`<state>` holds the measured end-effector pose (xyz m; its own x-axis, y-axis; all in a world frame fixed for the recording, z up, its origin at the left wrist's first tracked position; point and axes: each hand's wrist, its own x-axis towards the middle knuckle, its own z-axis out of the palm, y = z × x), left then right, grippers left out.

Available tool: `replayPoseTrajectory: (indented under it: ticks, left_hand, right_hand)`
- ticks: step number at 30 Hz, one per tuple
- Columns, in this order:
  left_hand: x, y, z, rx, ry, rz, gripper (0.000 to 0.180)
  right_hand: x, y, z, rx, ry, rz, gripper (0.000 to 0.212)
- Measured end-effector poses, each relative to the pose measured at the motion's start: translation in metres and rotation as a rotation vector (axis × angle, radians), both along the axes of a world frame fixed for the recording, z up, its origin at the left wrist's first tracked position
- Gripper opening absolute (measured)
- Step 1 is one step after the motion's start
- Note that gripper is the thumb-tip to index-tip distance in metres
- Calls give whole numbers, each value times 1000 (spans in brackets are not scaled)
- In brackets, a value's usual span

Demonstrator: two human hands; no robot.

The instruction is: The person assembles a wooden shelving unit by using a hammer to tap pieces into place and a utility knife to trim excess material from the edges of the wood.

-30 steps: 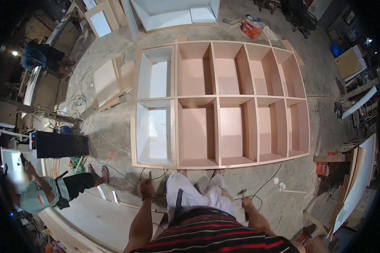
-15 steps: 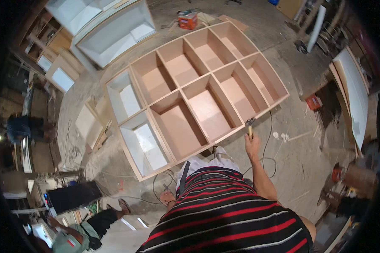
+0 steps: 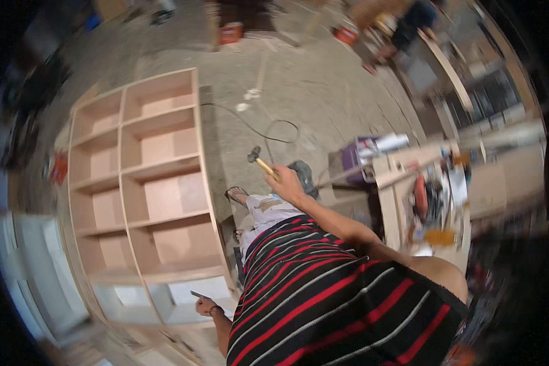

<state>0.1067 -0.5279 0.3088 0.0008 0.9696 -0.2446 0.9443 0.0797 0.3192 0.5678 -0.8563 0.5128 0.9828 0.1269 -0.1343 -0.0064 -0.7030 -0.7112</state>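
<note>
My right hand point(image 3: 285, 184) is closed around the wooden handle of a hammer point(image 3: 263, 165), held up over the floor with its dark head pointing away from me. Low on the left, my left hand point(image 3: 206, 306) grips a short, thin dark piece point(image 3: 197, 294) whose kind I cannot make out. This hand is just above the near end of a large wooden cabinet frame point(image 3: 204, 177), which lies on the floor at my left. Open compartments fill it in two rows, mostly pinkish wood, with white ones nearest me.
A cluttered workbench point(image 3: 389, 204) stands to my right, a purple crate point(image 3: 352, 160) beside it. A black cable point(image 3: 250, 125) curls over the concrete floor. Another person point(image 3: 412, 27) is at the far right. White cabinets point(image 3: 43, 262) stand at the left, and orange-red boxes point(image 3: 230, 33) sit farther off.
The view has swung to the right, so the cabinet frame now lies at my left and the workbench shows. The hammer is now away from the frame's edge; my left hand has risen beside the frame.
</note>
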Motion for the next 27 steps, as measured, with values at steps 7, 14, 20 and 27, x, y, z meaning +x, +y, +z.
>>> replayPoseTrajectory:
  ticks: [7, 14, 20, 27]
  left_hand:
    - [140, -4, 15, -144, -372, -394, 16]
    - [318, -52, 60, -90, -409, -834, 21]
    - [402, -83, 63, -79, -326, -918, 21]
    - [485, -113, 59, -63, -286, -842, 7]
  right_hand:
    - [-23, -87, 53, 319, -142, -446, 35]
    - [-29, -198, 10, 398, -327, -996, 28]
    - [-29, -308, 21, 71, -338, -1339, 30]
    - [-68, -440, -11, -388, 53, -1446, 40]
